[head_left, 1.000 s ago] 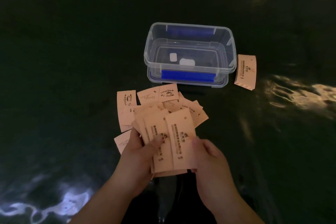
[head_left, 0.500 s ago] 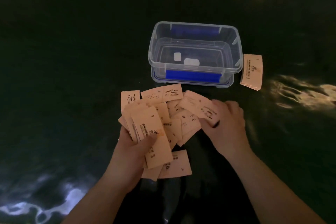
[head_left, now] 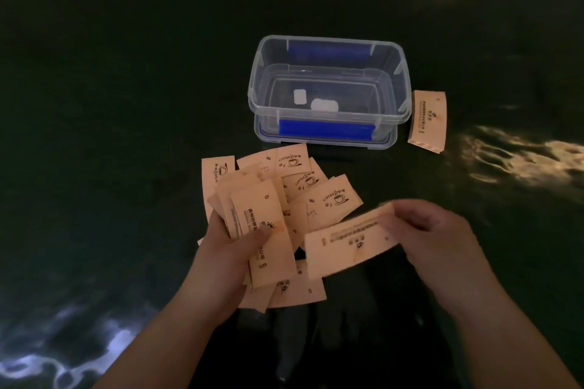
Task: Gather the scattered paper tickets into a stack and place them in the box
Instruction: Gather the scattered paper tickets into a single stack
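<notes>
My left hand [head_left: 232, 249] grips a fanned stack of pale pink paper tickets [head_left: 257, 215], thumb pressed on top. My right hand [head_left: 433, 234] pinches one ticket [head_left: 350, 245] by its right end and holds it lifted, lying sideways, just right of the stack. Several loose tickets [head_left: 328, 196] with coffee-cup prints lie overlapping on the dark table between my hands and the box. The clear plastic box [head_left: 392, 79] with blue clips stands open beyond them, with no tickets inside. Another ticket [head_left: 428, 120] lies against the box's right side.
The table [head_left: 126, 104] is dark and glossy, with light reflections at the right and lower left. Two small white labels [head_left: 324, 104] show on the box's bottom. The box rests on its lid.
My right hand reached forward into the loose pile, took one ticket, and has pulled it back toward the stack. My left hand has kept hold of its stack.
</notes>
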Demonstrator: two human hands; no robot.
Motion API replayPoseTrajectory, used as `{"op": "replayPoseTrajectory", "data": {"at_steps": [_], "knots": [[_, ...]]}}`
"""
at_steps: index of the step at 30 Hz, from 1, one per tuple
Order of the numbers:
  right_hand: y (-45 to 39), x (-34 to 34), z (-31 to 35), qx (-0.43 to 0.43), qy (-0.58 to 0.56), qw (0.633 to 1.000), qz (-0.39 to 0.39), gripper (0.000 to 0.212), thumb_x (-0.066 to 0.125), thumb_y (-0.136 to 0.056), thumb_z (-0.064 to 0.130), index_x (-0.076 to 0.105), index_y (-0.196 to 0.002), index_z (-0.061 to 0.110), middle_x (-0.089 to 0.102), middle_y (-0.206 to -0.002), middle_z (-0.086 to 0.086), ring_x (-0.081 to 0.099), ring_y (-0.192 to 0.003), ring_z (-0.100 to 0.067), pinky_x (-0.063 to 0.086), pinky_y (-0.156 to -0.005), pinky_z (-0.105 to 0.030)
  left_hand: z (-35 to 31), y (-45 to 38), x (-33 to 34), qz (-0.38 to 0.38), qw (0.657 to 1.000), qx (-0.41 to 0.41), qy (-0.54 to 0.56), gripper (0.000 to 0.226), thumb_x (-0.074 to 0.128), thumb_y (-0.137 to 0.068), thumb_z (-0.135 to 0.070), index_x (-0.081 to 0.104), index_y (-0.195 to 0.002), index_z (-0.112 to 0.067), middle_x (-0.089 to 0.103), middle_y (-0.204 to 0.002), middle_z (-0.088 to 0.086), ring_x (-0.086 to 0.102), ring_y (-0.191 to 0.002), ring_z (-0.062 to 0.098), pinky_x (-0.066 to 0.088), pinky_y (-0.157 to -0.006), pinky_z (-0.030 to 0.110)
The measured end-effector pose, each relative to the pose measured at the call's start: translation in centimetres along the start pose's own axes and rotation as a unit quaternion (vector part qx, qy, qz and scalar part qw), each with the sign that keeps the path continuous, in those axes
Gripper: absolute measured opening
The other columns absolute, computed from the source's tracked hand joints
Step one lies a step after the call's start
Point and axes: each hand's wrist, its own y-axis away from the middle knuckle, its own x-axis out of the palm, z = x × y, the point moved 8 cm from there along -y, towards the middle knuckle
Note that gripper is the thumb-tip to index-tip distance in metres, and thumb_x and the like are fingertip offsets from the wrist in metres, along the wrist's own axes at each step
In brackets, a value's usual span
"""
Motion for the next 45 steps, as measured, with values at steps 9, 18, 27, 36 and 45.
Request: {"op": "replayPoseTrajectory", "data": {"at_steps": [9, 18, 27, 36, 45], "knots": [[0.8, 7.9, 5.4, -0.150, 0.233, 0.948, 0.154, 0.015, 0.063, -0.091, 0.038, 0.064, -0.105, 0.044, 0.061, -0.089, 0.025, 0.057, -0.084, 0.013, 0.045, -0.071, -0.011, 2.8, 1.8, 2.5, 0.128, 0.986, -0.099, -0.043, 0.056, 0.076, -0.080, -0.015, 0.053, -0.129, -0.031, 0.078, -0.114, 0.015, 0.076, -0.102, 0.036, 0.061, -0.081, 0.052], [-5.8, 8.8, 2.5, -0.185, 0.441, 0.872, 0.100, 0.092, 0.072, -0.078, 0.044, 0.018, -0.152, 0.040, 0.016, -0.160, 0.013, 0.010, -0.145, -0.019, 0.019, -0.114, -0.052, 1.8, 1.6, -3.1, 0.006, 0.998, -0.022, -0.059, 0.050, 0.070, -0.086, -0.004, 0.056, -0.127, -0.029, 0.080, -0.110, 0.001, 0.078, -0.099, 0.025, 0.065, -0.074, 0.045], [-4.7, 3.0, -2.4, -0.054, 0.377, 0.924, -0.019, 0.093, 0.080, -0.065, 0.059, 0.040, -0.142, 0.029, 0.036, -0.139, 0.002, 0.035, -0.131, -0.022, 0.037, -0.109, -0.046, 1.4, 1.3, -3.4, -0.008, 0.998, -0.019, -0.053, 0.067, 0.077, -0.068, -0.017, 0.055, -0.129, -0.033, 0.079, -0.114, 0.002, 0.077, -0.104, 0.027, 0.059, -0.089, 0.059], [-2.1, 1.3, -5.7, 0.019, 0.164, 0.980, -0.114, 0.072, 0.074, -0.079, 0.050, 0.045, -0.139, 0.024, 0.044, -0.143, 0.001, 0.046, -0.129, -0.021, 0.042, -0.103, -0.044, 2.3, 1.5, -1.2, 0.000, 0.999, -0.037, -0.035, 0.064, 0.075, -0.080, -0.010, 0.053, -0.135, -0.034, 0.074, -0.125, 0.002, 0.071, -0.114, 0.030, 0.055, -0.096, 0.063], [-3.8, 2.3, -2.5, -0.079, 0.370, 0.925, -0.047, 0.094, 0.072, -0.071, 0.065, 0.031, -0.148, 0.032, 0.028, -0.146, 0.003, 0.022, -0.136, -0.024, 0.024, -0.112, -0.049, 2.4, 1.7, -0.4, -0.011, 0.998, -0.033, -0.057, 0.053, 0.070, -0.089, -0.006, 0.054, -0.128, -0.038, 0.075, -0.124, 0.002, 0.072, -0.113, 0.032, 0.054, -0.095, 0.065]]}}
